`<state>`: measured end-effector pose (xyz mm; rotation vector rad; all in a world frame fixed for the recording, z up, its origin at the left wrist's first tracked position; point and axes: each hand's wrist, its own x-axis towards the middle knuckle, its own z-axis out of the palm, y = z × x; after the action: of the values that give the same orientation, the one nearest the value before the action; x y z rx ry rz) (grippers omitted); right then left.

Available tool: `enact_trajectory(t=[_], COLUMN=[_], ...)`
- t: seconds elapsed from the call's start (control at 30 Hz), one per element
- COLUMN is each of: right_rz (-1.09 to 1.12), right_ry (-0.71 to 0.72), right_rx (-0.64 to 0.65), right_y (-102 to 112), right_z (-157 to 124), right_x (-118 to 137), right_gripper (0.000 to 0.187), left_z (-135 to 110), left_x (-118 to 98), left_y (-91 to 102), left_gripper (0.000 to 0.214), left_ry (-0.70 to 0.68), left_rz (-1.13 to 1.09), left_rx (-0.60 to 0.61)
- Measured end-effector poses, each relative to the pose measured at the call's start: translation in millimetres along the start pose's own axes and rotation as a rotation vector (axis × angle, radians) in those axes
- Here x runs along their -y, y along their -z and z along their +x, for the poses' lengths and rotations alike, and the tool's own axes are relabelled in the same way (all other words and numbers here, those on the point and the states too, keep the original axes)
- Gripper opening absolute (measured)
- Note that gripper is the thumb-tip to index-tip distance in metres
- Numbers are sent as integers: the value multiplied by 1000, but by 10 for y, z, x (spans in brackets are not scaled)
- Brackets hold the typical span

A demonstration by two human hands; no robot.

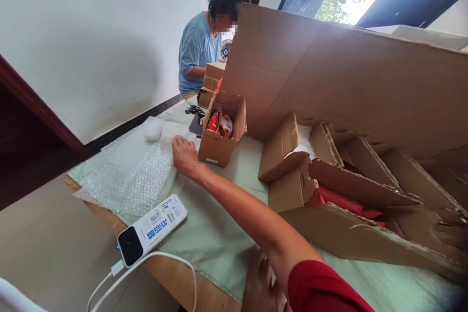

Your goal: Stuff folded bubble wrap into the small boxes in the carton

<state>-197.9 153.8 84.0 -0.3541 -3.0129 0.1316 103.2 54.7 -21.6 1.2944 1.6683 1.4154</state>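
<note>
My right hand (186, 155), at the end of an arm in a red sleeve, reaches across the table. Its fingers are curled onto the edge of the clear bubble wrap (135, 175), beside a small folded piece of it. Just right of that hand stands an open cardboard box (219, 148) with red printed packets (224, 126) inside. Low in the view, my left hand (259, 285) is partly covered by the right arm. Its visible fingers are bent, and what they hold, if anything, is hidden.
A white power bank (153, 229) with a cable (175, 255) lies at the table's near edge. On the right, a large carton (329, 68) backs several open boxes (290, 190), one holding red packaging (343, 201). Someone in a blue shirt (195, 41) sits beyond the table.
</note>
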Motion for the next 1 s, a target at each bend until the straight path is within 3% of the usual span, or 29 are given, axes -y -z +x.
enact_trajectory(t=[0.13,0.23,0.3,0.37,0.47,0.57,0.67,0.73,0.8,0.87,0.93,1.0], right_rz=[165,317,372,397,409,403,329,288,323,446,607,732], right_ry=[127,139,101,39,-79,-162,-238,-350,-499,-613,-635,-555], right_rx=[-325,-580,-655,-670,-686,-684,-588,-533,-513,-485,-419,-342], right_y=[222,469,627,746,796,664,436,325,298,344,403,414], right_z=[-921,-1717,-2237,-2750,-3514,-4259,-4956,-5343,-5596,-5664,-5543,-5293], right_x=[-50,-256,-420,-549,-642,-685,-762,-836,-905,-939,-905,-792], right_gripper=[29,12,8,12,21,29,34,35,31,22,34,53], left_z=[-109,-153,-146,-127,-127,-143,-110,-67,-35,-25,-27,-19], left_x=[-76,-183,-241,-279,-338,-453,-605,-685,-727,-741,-748,-773], left_y=[10,242,406,509,558,569,551,498,419,335,267,227], left_gripper=[76,70,61,62,48,38,41,44,46,49,50,47], left_ry=[119,177,210,273,367,569,720,774,797,804,804,793], left_rz=[-100,-331,-568,-916,-1098,-1315,-1319,-1182,-983,-817,-755,-765], left_rx=[-104,-176,-237,-295,-320,-249,-246,-292,-338,-379,-405,-416])
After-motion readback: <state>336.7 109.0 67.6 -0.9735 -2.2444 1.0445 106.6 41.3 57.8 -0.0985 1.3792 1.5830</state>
